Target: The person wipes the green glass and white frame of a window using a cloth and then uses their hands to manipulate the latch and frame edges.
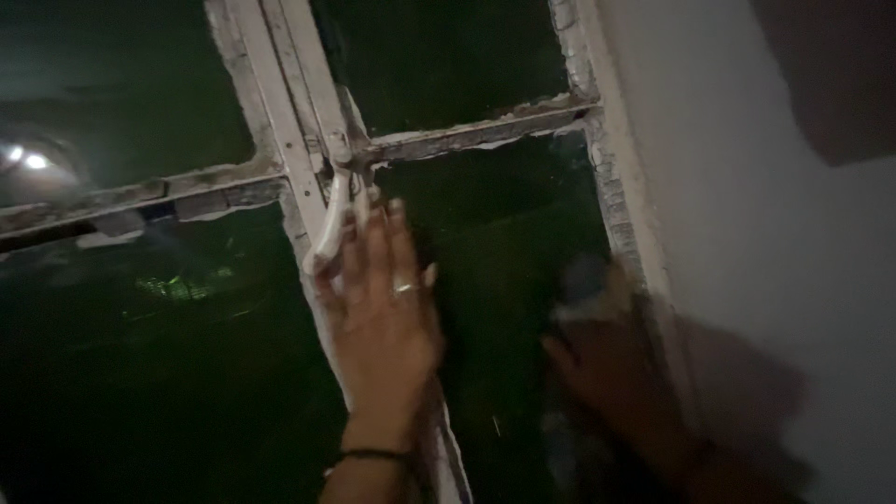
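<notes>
Reaching up, the left hand point(383, 308) lies flat, fingers loose, against the stiff white latch handle point(333, 224) on the window's centre post, best gripped at its lower end, while the blurred right hand point(597, 359) cannot be read.

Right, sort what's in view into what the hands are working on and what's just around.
In hand:
- left hand, fingers by the white window handle
- right hand, blurred, holding something pale (unclear what) against the glass pane
- window frame, paint flaking

Just around:
- white wall
- distant lights outside
</notes>
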